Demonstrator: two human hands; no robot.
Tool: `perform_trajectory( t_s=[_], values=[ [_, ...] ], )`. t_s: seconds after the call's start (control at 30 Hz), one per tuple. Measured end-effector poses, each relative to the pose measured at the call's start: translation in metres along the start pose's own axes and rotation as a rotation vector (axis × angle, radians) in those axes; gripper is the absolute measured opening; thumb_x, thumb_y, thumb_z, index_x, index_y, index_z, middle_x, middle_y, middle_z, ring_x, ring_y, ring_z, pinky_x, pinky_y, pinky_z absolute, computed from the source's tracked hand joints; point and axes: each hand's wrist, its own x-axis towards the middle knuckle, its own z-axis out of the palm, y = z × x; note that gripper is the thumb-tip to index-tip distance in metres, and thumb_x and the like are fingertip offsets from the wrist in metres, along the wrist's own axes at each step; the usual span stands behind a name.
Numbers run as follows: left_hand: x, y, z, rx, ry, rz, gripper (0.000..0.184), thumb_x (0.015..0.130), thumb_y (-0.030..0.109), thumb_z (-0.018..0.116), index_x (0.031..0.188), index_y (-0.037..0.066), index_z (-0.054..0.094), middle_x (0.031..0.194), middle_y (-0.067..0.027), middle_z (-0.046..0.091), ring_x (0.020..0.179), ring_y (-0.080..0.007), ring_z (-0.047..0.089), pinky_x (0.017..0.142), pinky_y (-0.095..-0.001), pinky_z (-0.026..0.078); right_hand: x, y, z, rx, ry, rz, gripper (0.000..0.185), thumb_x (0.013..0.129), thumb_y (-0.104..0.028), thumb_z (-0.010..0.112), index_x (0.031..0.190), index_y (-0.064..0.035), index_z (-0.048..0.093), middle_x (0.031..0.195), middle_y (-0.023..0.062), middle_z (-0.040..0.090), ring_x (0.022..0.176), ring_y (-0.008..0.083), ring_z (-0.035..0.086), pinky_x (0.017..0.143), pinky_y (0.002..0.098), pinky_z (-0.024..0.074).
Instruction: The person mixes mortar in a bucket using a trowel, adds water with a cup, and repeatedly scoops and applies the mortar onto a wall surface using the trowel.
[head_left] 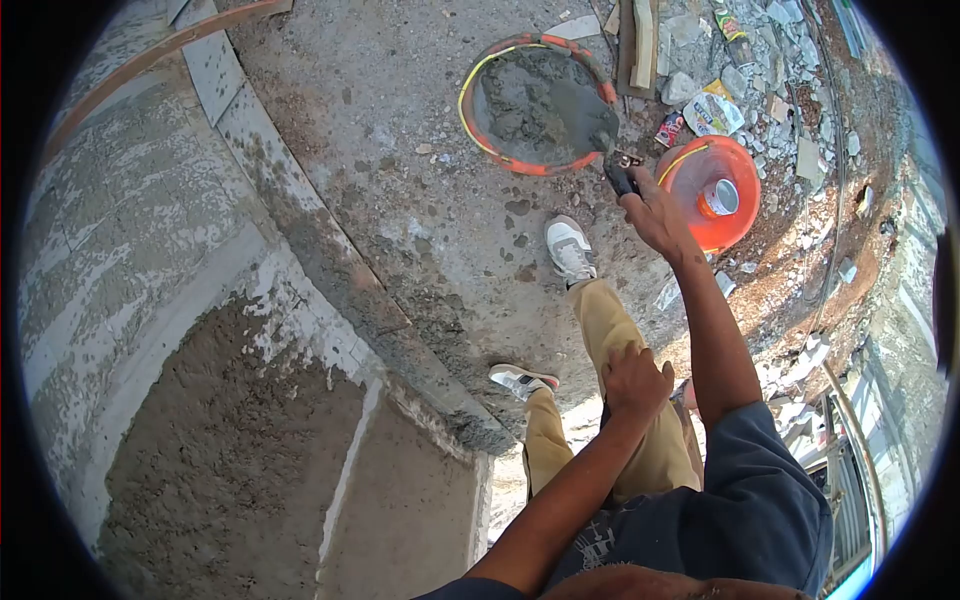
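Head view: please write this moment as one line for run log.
right hand: holds trowel; trowel: at rim of pan; left hand: on leg; bucket: beside pan, can inside

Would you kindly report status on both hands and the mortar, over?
Right hand gripping trowel at tub's edge; left hand over leg. Wet mortar in tub. Orange bucket beside right hand.

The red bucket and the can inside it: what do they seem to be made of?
The bucket looks like smooth plastic, judging by its even, bright colour and slight sheen. The can is probably metal, with a shiny silvery end; its orange-and-white side could be painted or labelled.
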Motion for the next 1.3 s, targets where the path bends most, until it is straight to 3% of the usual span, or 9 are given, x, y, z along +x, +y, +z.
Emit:
perform_trajectory(
  t_s=[0.27, 0.33, 0.43, 0.57, 0.67, 0.8, 0.93, 1.03, 1.3],
  values=[
    [0.003, -0.036, 0.071, 0.179, 0.19, 0.163, 0.044, 0.091, 0.041, 0.063, 0.121, 0.008, 0.067, 0.133, -0.0089, 0.059, 0.132, -0.0346, 0.045, 0.103, -0.0478, 0.041, 0.124, -0.02, 0.119, 0.519, -0.281, 0.069, 0.041, 0.096, -0.042, 0.06, 0.095, -0.0009, 0.064, 0.072, 0.0051, 0.062, 0.056, 0.0142, 0.055, 0.054, 0.0329, 0.0441],
    [0.011, -0.061, 0.16, -0.917, 0.158, 0.026, 0.046, 0.091, 0.04, 0.063, 0.124, 0.008, 0.066, 0.132, -0.0099, 0.06, 0.133, -0.0352, 0.045, 0.102, -0.0469, 0.041, 0.135, -0.029, 0.14, 0.665, -0.206, 0.092, 0.04, 0.097, -0.041, 0.06, 0.095, -0.0015, 0.065, 0.072, 0.0037, 0.061, 0.055, 0.0131, 0.054, 0.052, 0.032, 0.0432],
    [0.007, -0.062, 0.15, -1.464, 0.138, -0.031, 0.046, 0.092, 0.04, 0.062, 0.126, 0.008, 0.065, 0.131, -0.0109, 0.06, 0.134, -0.0354, 0.045, 0.1, -0.0468, 0.042, 0.124, -0.027, 0.143, 0.818, -0.018, 0.159, 0.038, 0.099, -0.04, 0.06, 0.099, -0.0022, 0.065, 0.072, 0.003, 0.06, 0.056, 0.0127, 0.055, 0.052, 0.0314, 0.045],
    [0.012, -0.04, 0.081, 0.019, 0.107, 0.117, 0.045, 0.092, 0.04, 0.062, 0.126, 0.01, 0.065, 0.131, -0.0103, 0.06, 0.134, -0.0348, 0.046, 0.097, -0.0478, 0.044, 0.05, 0.014, 0.113, 0.825, 0.168, 0.276, 0.036, 0.101, -0.04, 0.058, 0.115, -0.0071, 0.063, 0.073, 0.0, 0.058, 0.059, 0.01, 0.055, 0.055, 0.028, 0.0478],
    [0.009, -0.015, 0.027, 0.099, -0.039, 0.083, 0.045, 0.092, 0.04, 0.063, 0.127, 0.012, 0.065, 0.132, -0.0087, 0.06, 0.133, -0.0343, 0.047, 0.097, -0.0486, 0.045, 0.026, 0.043, 0.094, 0.758, 0.354, 0.331, 0.038, 0.1, -0.039, 0.059, 0.115, -0.0045, 0.063, 0.076, 0.0047, 0.062, 0.06, 0.0138, 0.059, 0.056, 0.0316, 0.049],
    [0.008, -0.005, 0.009, 0.055, -0.104, 0.035, 0.044, 0.091, 0.044, 0.065, 0.12, 0.011, 0.069, 0.133, -0.0073, 0.059, 0.132, -0.0336, 0.048, 0.102, -0.0485, 0.044, 0.037, 0.055, 0.076, 0.037, 0.417, 0.112, 0.037, 0.095, -0.03, 0.06, 0.118, -0.0017, 0.059, 0.096, 0.0277, 0.069, 0.091, 0.0476, 0.067, 0.082, 0.0506, 0.0525],
    [0.006, 0.0, 0.002, -0.026, -0.077, -0.006, 0.043, 0.09, 0.046, 0.065, 0.112, 0.01, 0.073, 0.135, -0.0078, 0.058, 0.132, -0.0335, 0.047, 0.105, -0.0487, 0.042, -0.003, 0.024, 0.036, -0.217, 0.3, -0.188, 0.046, 0.092, -0.023, 0.062, 0.135, -0.009, 0.057, 0.114, 0.0235, 0.068, 0.096, 0.0459, 0.068, 0.082, 0.0514, 0.0533],
    [0.006, 0.005, -0.003, -0.012, -0.017, -0.002, 0.036, 0.089, 0.037, 0.065, 0.109, 0.008, 0.073, 0.129, -0.0077, 0.061, 0.125, -0.0322, 0.052, 0.101, -0.0476, 0.045, -0.021, 0.0, 0.031, -0.505, 0.029, 0.013, 0.05, 0.089, -0.019, 0.062, 0.138, -0.0141, 0.057, 0.123, 0.021, 0.066, 0.096, 0.0448, 0.069, 0.084, 0.0541, 0.054],
    [0.003, -0.028, 0.064, 0.136, 0.224, 0.15, 0.033, 0.089, 0.034, 0.065, 0.111, 0.01, 0.07, 0.127, -0.0089, 0.059, 0.131, -0.0351, 0.047, 0.103, -0.0481, 0.043, 0.094, 0.03, 0.115, -0.026, 0.016, -0.002, 0.041, 0.087, -0.021, 0.069, 0.124, -0.0036, 0.065, 0.088, 0.0159, 0.069, 0.086, 0.0328, 0.071, 0.075, 0.044, 0.0571]
  ],
)
